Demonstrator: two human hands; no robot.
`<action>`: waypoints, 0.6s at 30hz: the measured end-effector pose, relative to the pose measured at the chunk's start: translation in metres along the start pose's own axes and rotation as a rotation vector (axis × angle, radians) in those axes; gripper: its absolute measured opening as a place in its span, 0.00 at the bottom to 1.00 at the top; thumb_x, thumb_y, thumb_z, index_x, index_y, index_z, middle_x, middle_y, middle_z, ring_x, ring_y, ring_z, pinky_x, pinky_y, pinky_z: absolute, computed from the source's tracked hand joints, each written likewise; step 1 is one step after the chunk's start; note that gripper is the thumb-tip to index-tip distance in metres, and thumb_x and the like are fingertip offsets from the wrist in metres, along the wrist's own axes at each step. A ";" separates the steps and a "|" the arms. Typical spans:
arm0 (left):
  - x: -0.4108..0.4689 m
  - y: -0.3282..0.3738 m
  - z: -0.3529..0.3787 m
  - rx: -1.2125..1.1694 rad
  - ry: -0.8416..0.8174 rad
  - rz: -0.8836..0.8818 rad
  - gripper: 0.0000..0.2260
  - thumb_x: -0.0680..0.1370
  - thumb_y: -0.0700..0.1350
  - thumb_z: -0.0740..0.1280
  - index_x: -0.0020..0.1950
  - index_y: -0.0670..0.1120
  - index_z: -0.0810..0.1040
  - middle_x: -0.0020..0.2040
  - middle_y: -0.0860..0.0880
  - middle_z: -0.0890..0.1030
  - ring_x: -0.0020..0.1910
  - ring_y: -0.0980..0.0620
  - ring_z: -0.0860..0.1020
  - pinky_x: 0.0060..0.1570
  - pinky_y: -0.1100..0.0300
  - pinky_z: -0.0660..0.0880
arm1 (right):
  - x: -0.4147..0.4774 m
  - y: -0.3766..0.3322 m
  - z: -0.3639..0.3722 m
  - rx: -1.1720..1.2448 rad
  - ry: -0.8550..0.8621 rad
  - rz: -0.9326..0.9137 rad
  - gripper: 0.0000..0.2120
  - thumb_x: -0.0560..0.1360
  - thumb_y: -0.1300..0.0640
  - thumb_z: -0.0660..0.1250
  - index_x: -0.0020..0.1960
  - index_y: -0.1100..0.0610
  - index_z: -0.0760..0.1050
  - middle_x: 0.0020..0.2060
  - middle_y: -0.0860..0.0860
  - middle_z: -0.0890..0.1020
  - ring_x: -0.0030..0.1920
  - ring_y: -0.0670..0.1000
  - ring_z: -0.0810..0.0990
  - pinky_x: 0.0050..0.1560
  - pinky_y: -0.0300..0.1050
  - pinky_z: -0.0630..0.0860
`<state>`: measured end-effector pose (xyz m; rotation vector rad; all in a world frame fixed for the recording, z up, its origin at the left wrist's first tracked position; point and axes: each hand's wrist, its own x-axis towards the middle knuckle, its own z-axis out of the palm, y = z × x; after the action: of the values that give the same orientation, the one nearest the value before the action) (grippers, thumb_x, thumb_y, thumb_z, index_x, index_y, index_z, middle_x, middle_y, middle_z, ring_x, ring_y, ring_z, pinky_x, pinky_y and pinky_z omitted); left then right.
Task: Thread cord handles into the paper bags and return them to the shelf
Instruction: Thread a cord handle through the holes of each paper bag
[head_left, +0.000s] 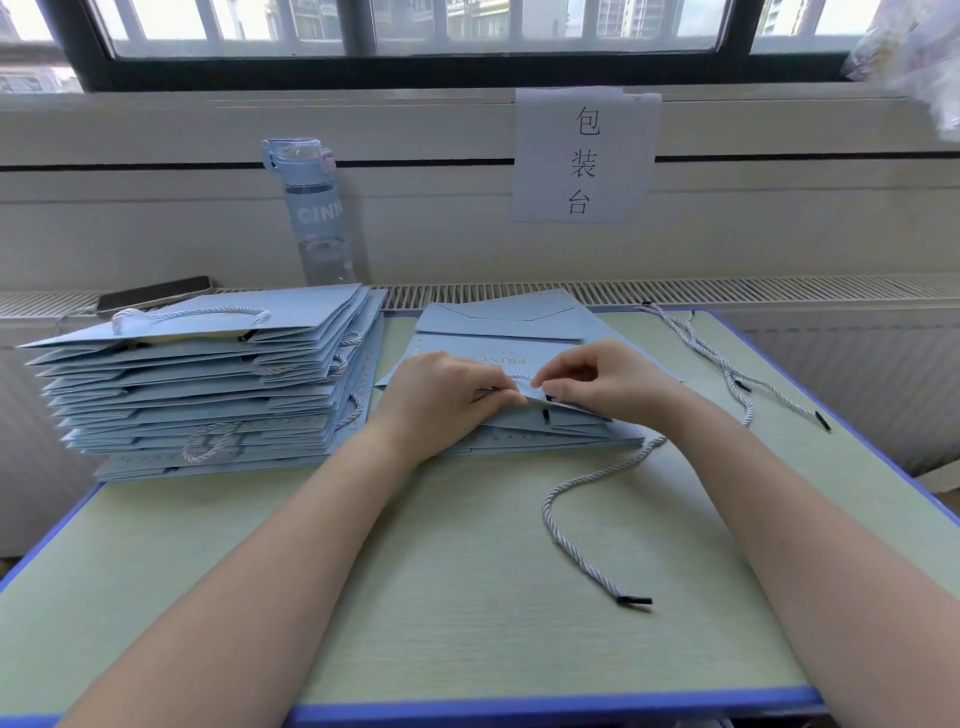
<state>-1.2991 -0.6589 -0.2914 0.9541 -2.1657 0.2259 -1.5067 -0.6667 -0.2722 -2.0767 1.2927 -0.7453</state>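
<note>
A small pile of flat light-blue paper bags (498, 332) lies at the middle of the table. My left hand (441, 400) pinches the near top edge of the uppermost bag. My right hand (602, 379) pinches a white twisted cord at that same edge, where a black cord tip (545, 415) pokes through. A loose cord (576, 519) trails from under the pile toward me. Two more loose cords (727, 364) lie at the right. A tall stack of bags with cord handles (208, 384) stands at the left.
A translucent water bottle (317, 213) stands behind the tall stack by the wall. A dark phone (156, 293) lies on the radiator ledge at the left. A paper sign (587, 156) hangs on the wall. The green table has a blue edge (519, 706).
</note>
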 end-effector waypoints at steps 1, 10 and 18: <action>0.000 0.000 0.000 -0.004 0.004 -0.002 0.16 0.73 0.59 0.62 0.40 0.51 0.85 0.35 0.54 0.84 0.33 0.51 0.82 0.32 0.55 0.77 | 0.000 0.000 -0.001 0.021 0.004 0.002 0.06 0.74 0.62 0.68 0.46 0.54 0.82 0.33 0.40 0.81 0.34 0.32 0.77 0.38 0.23 0.68; 0.000 0.002 -0.002 0.096 0.201 -0.089 0.14 0.74 0.57 0.63 0.38 0.52 0.84 0.32 0.56 0.82 0.30 0.53 0.80 0.27 0.62 0.73 | -0.002 -0.004 -0.004 0.207 0.017 0.024 0.13 0.78 0.48 0.62 0.47 0.51 0.83 0.37 0.46 0.83 0.39 0.41 0.77 0.44 0.34 0.71; 0.001 0.000 -0.002 0.156 0.293 -0.134 0.12 0.75 0.54 0.65 0.40 0.49 0.83 0.34 0.53 0.83 0.34 0.50 0.80 0.47 0.57 0.71 | -0.001 -0.011 0.005 0.040 0.245 -0.149 0.03 0.73 0.57 0.71 0.46 0.54 0.83 0.37 0.44 0.83 0.37 0.39 0.80 0.41 0.29 0.73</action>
<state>-1.2985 -0.6589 -0.2890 1.0770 -1.8304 0.4462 -1.4971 -0.6606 -0.2673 -2.1168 1.2464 -1.1124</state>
